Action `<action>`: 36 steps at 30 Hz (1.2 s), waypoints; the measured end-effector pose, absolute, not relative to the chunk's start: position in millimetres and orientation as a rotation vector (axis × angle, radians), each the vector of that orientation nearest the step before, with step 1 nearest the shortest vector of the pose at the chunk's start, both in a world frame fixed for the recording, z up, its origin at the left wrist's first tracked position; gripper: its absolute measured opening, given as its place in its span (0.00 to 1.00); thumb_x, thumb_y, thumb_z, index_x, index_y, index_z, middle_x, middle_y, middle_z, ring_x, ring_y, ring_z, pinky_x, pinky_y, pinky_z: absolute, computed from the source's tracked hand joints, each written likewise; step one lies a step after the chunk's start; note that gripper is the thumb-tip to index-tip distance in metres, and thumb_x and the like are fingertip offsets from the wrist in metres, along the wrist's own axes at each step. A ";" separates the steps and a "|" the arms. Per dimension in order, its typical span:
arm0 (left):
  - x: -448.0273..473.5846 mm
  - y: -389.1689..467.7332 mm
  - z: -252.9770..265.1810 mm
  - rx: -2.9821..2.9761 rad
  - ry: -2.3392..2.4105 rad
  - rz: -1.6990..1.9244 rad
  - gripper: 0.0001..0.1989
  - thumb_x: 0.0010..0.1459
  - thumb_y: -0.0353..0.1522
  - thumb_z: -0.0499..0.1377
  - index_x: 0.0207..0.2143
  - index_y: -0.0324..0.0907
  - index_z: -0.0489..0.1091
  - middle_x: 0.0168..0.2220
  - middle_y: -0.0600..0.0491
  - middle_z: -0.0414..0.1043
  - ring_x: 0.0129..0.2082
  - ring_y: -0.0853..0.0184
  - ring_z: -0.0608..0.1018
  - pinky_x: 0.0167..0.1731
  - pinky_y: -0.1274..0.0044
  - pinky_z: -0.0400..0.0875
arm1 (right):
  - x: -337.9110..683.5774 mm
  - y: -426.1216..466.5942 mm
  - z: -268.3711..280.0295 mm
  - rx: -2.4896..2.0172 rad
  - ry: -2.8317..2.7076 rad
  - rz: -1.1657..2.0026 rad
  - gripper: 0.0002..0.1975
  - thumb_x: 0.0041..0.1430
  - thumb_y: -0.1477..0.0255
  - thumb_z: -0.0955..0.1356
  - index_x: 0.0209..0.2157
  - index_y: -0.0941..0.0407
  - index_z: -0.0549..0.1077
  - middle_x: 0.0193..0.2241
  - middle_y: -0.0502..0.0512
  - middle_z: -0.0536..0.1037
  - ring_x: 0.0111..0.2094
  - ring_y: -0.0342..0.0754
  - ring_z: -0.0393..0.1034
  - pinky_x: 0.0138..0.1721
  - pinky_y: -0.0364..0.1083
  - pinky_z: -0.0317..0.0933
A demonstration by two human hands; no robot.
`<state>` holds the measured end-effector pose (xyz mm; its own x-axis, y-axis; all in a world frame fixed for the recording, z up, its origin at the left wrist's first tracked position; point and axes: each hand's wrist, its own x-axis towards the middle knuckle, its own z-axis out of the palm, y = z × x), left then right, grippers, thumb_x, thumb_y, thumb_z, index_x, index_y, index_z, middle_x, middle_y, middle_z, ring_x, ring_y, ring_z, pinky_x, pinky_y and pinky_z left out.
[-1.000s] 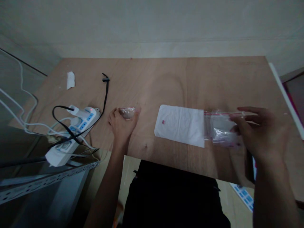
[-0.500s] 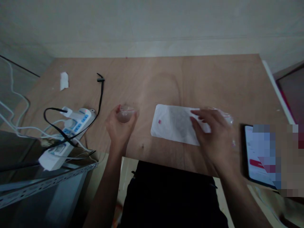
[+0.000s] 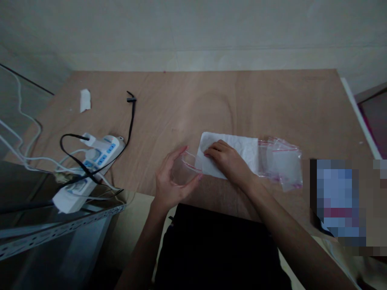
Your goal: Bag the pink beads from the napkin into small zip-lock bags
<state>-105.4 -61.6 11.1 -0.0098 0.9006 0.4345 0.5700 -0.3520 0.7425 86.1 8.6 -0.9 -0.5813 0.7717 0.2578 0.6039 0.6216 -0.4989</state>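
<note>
My left hand (image 3: 171, 181) holds a small clear zip-lock bag (image 3: 186, 169) with a red line along its mouth. Thumb and fingers spread its sides, and the mouth points right toward a white paper sheet (image 3: 246, 155). Over the left half of that sheet is my right hand (image 3: 225, 159), its fingertips pinched together down at the paper. What they pinch, if anything, is hidden. The small red piece seen earlier on the sheet does not show now. Several more clear zip-lock bags (image 3: 282, 161) overlap at the sheet's right end.
A white power strip (image 3: 99, 161) with plugs and tangled cables lies at the table's left edge. Behind it are a black cable tip (image 3: 131, 100) and a white scrap (image 3: 85, 100). A phone (image 3: 313, 193), partly blurred out, lies at the right. A wall stands behind the table (image 3: 181, 104).
My left hand has brought the bag right, beside the sheet. My right hand has moved left from the bags to where the red piece lay, its fingers closing. The bag pile is now uncovered.
</note>
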 end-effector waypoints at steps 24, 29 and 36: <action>-79.9 -51.2 9.2 1.563 1.175 1.392 0.32 0.48 0.37 0.69 0.56 0.46 0.66 0.49 0.45 0.76 0.46 0.60 0.79 0.45 0.69 0.76 | 93.5 -19.7 71.5 -1.007 -2.316 0.717 0.08 0.65 0.72 0.65 0.36 0.58 0.76 0.32 0.56 0.80 0.37 0.50 0.73 0.42 0.49 0.66; -84.9 -54.1 31.5 1.301 1.289 1.365 0.09 0.55 0.39 0.65 0.32 0.43 0.75 0.28 0.52 0.79 0.26 0.69 0.80 0.28 0.79 0.76 | 104.2 -25.7 81.5 -1.020 -2.200 0.698 0.05 0.64 0.71 0.66 0.37 0.55 0.75 0.45 0.60 0.74 0.46 0.50 0.71 0.45 0.49 0.67; -75.7 -60.7 43.7 1.291 1.321 1.471 0.07 0.54 0.37 0.66 0.28 0.43 0.76 0.24 0.55 0.78 0.23 0.72 0.78 0.24 0.81 0.72 | 107.1 -34.2 76.5 -1.246 -1.773 1.034 0.07 0.58 0.66 0.71 0.29 0.54 0.74 0.28 0.51 0.81 0.31 0.47 0.76 0.30 0.45 0.68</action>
